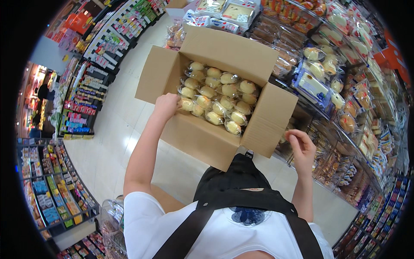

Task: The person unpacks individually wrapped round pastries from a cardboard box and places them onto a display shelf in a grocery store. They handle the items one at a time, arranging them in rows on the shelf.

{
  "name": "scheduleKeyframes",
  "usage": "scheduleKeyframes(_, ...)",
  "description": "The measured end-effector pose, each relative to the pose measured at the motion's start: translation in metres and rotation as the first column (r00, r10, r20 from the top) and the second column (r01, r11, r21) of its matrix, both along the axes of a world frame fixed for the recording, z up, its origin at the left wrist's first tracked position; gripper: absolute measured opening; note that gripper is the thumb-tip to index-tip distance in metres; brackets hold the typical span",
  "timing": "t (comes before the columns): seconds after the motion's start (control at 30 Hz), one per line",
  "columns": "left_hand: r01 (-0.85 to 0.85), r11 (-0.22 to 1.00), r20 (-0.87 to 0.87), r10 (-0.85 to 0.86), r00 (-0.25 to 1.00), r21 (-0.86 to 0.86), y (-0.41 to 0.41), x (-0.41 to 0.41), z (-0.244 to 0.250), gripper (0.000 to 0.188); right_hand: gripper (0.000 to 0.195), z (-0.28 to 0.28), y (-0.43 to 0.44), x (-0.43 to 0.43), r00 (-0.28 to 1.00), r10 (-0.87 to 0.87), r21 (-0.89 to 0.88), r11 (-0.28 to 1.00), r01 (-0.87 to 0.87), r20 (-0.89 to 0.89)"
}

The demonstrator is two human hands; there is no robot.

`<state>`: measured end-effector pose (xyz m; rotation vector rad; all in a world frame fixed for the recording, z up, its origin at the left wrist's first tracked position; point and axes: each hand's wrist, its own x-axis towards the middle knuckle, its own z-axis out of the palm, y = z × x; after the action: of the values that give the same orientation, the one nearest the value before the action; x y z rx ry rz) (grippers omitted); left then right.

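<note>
An open cardboard box is in front of me, its flaps folded outward. Rows of pale round buns, each in clear wrapping, fill much of it. At the box's near left corner, my left hand pinches the wrapper of a bun; its fingertips are partly hidden. My right hand is outside the box, past the right flap, with fingers bent and apart and nothing visible between them. Its fingertips are close to a clear shelf bin, whose contents are mostly hidden by the flap.
Along the right runs a tiered display of packaged bread, including wrapped brown loaves and a purple-edged pack. Boxed cakes are stacked beyond the box. Snack racks line the left side of the tiled floor. A wire basket stands behind my left arm.
</note>
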<state>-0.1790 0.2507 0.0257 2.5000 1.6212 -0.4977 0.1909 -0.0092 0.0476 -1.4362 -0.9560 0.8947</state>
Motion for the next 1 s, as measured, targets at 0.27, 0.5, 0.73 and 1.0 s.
scheduleKeyframes(0.27, 0.37, 0.868, 0.818, -0.459, 0.346, 0.33, -0.074, 0.066, 0.045, 0.04, 0.07, 0.021, 0.075, -0.075, 0.609, 0.274, -0.03, 0.898, -0.44, -0.744)
scheduleKeyframes(0.5, -0.118, 0.988, 0.925, -0.05, 0.377, 0.101, -0.025, 0.14, -0.034, 0.027, 0.047, 0.001, 0.055, -0.045, 0.8, -0.01, -0.02, 1.0, -0.003, -0.6)
scheduleKeyframes(0.73, -0.235, 0.971, 0.783, 0.111, 0.612, 0.046, 0.002, 0.188, -0.106, 0.017, 0.044, -0.002, 0.037, -0.028, 0.759, -0.077, 0.031, 0.991, 0.127, -0.647)
scheduleKeyframes(1.0, 0.112, 0.878, 0.838, 0.477, -0.265, -0.464, -0.036, 0.156, -0.043, 0.008, 0.051, -0.009, 0.036, -0.02, 0.801, -0.061, 0.018, 0.996, 0.089, -0.596)
